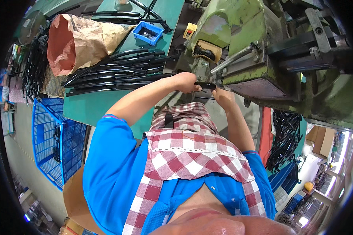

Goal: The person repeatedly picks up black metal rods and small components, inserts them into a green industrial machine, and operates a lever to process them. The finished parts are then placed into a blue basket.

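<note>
My left hand is closed round a glossy black strip just in front of the green machine. The fingers of my right hand pinch the strip's right end, close under the machine's metal working part. Whether the strip runs on to the left, behind my forearm, I cannot tell. Several long black strips lie in a loose pile on the green table to my left. A cardboard tray of small dark parts sits on the machine just beyond my hands.
The large green machine fills the far right, with a metal rod slanting toward my hands. A brown paper sack and a blue bin of small parts rest on the table. Blue crates stand left; black pieces are heaped right.
</note>
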Tool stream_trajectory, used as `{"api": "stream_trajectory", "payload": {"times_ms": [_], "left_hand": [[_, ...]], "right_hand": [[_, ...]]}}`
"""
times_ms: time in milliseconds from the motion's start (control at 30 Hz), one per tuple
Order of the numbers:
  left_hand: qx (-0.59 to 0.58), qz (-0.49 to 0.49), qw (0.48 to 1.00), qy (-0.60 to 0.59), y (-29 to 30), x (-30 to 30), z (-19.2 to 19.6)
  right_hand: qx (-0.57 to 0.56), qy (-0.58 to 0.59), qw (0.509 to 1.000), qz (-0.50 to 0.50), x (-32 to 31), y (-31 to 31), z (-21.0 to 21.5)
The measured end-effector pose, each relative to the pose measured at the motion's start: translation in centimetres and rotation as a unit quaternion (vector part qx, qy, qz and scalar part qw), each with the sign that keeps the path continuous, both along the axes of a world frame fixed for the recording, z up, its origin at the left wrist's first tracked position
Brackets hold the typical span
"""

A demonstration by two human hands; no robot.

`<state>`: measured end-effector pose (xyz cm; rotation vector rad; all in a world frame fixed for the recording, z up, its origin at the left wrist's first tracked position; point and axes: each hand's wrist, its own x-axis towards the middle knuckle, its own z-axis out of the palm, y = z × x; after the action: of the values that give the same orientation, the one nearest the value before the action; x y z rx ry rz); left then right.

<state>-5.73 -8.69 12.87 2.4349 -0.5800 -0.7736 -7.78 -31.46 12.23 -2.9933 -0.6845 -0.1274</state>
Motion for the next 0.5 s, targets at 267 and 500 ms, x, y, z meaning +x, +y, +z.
{"api": "stream_trajectory", "payload": {"times_ms": [267,500], "left_hand": [[-0.022,-0.018,0.999,-0.03,0.6,-0.9,1.0],[-0.055,0.018,0.992,-0.108,1.2,-1.9,1.0]], "right_hand": [[-0.05,0.087,0.995,0.007,0.0,0.0,1.8],[0.019,0.067,0.997,-0.028,0.0,-1.4,1.0]]}}
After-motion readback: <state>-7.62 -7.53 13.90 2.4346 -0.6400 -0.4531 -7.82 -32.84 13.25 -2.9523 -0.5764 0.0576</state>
